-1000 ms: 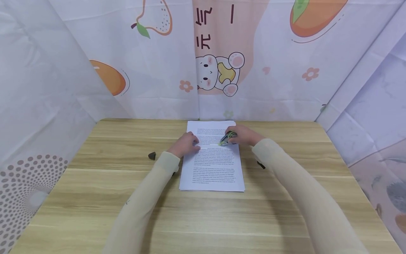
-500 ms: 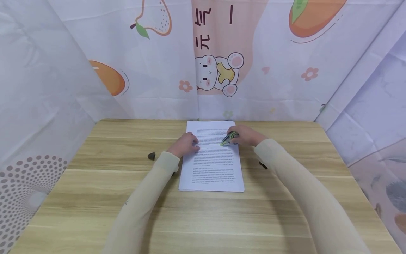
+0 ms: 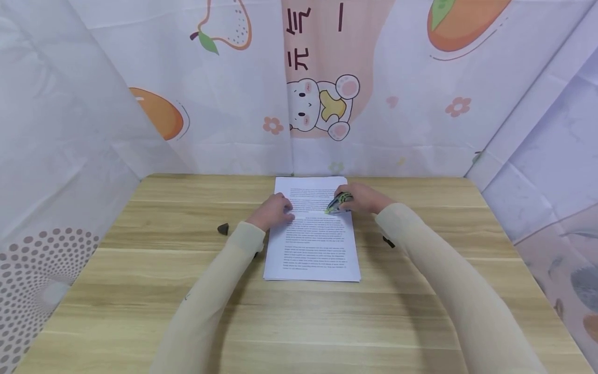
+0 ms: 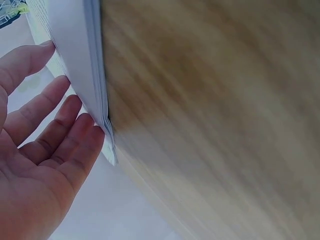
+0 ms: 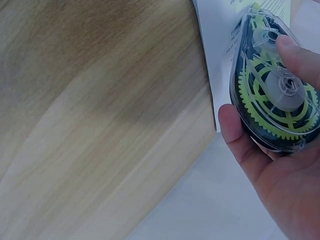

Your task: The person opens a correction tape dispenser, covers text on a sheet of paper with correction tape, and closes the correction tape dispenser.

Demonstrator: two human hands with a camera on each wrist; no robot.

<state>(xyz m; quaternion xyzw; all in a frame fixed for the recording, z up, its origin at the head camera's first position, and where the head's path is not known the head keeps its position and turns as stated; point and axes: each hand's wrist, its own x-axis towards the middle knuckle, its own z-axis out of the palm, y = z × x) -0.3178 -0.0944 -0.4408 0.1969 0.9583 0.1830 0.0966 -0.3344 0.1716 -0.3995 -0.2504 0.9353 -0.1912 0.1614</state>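
Observation:
A stack of printed paper (image 3: 317, 259) lies on the wooden table, its edge layers showing in the left wrist view. My right hand (image 3: 364, 198) grips a correction tape dispenser (image 5: 275, 90) with a clear shell, green gear wheel and dark body. Its tip touches down near a gap between text blocks, right of the page's middle. My left hand (image 3: 273, 212) rests at the sheet's left edge. In the left wrist view its fingers (image 4: 42, 105) are spread and gently bent, their tips on the paper.
A small dark cap-like piece (image 3: 223, 229) lies left of the paper. Another small black object (image 3: 389, 242) sits beside my right forearm. Behind the wooden table (image 3: 308, 327) hangs a printed white curtain (image 3: 224, 114), with more cloth at both sides.
My right hand has shifted slightly to the right along the line with the correction tape dispenser, then stayed nearly still. The left hand and the paper stay in place.

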